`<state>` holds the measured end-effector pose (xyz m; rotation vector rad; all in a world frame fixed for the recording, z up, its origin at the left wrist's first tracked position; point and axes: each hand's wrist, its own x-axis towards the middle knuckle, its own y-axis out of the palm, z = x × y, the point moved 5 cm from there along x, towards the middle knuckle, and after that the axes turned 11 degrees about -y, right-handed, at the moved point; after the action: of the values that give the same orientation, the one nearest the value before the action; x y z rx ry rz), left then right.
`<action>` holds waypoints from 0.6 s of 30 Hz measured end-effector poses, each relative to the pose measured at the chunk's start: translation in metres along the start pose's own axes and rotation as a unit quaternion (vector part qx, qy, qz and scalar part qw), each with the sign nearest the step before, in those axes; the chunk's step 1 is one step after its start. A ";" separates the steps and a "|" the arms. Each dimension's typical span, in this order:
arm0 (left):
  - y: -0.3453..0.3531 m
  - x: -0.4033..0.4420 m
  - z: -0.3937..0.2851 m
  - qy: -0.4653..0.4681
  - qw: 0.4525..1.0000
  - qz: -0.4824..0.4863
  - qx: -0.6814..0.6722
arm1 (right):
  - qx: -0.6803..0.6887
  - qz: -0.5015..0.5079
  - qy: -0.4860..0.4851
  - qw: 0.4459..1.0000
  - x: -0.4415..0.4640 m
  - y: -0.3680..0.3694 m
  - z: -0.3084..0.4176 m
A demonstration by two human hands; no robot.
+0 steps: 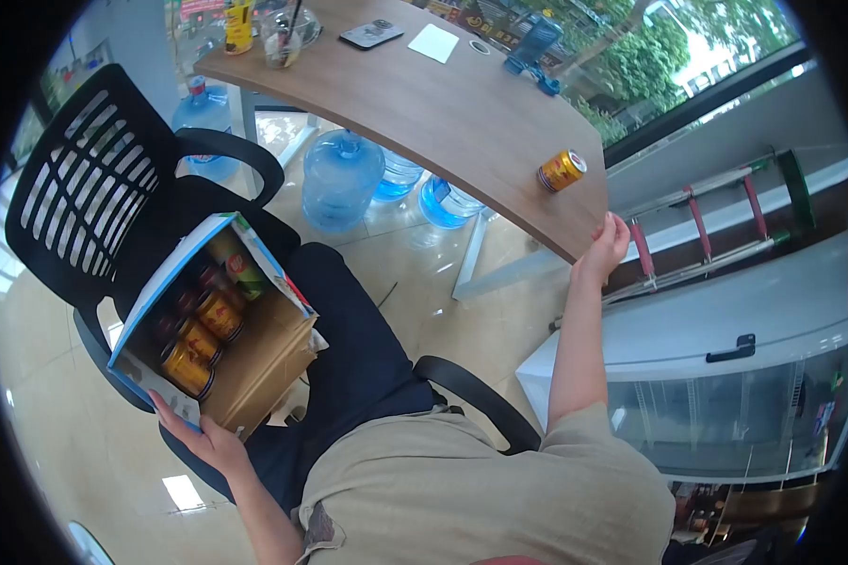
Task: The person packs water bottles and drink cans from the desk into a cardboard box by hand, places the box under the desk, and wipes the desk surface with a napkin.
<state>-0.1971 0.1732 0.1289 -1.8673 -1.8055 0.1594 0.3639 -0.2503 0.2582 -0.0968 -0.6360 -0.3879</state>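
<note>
Right hand (603,249) hangs by the desk's (443,108) near corner, fingers loosely curled, nothing visible in them, just short of a lone gold can (562,170) on top. Left hand (212,441) clasps the box (266,363) holding more cans (219,315). Seems a pause between cans; gripping one calls for spread fingers.

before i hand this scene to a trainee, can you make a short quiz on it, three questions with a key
1. Which hand touches the open box?
2. True or false: the right hand grips the gold can on the table.
3. Fill in: large blue ____ stand on the floor by the table.

Key:
1. The left hand.
2. False; the right hand is apart from the gold can.
3. Water bottles.
</note>
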 end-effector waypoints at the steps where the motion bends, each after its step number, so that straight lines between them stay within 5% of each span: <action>1: 0.000 0.002 -0.004 -0.009 1.000 0.003 -0.014 | 0.000 -0.006 0.004 1.000 0.006 -0.001 -0.010; 4: -0.004 0.009 -0.006 -0.023 0.999 0.008 -0.030 | -0.026 0.093 0.081 0.992 0.009 0.035 -0.034; 6: -0.005 0.014 -0.002 -0.055 0.998 0.017 -0.039 | -0.133 0.156 0.013 0.979 0.019 0.055 -0.064; 8: -0.006 0.015 -0.011 -0.049 0.999 0.017 0.002 | 0.068 0.239 0.058 0.967 0.034 0.084 -0.067; 15: -0.005 0.028 -0.022 -0.041 0.999 0.025 -0.021 | -0.127 0.147 -0.068 0.978 0.059 0.104 -0.110; 18: -0.007 0.029 -0.028 -0.036 0.999 0.025 -0.024 | -0.022 0.182 -0.040 0.982 0.030 0.105 -0.083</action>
<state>-0.1883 0.1930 0.1637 -1.9656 -1.8252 0.2044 0.4727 -0.1800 0.2129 -0.2677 -0.6746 -0.0450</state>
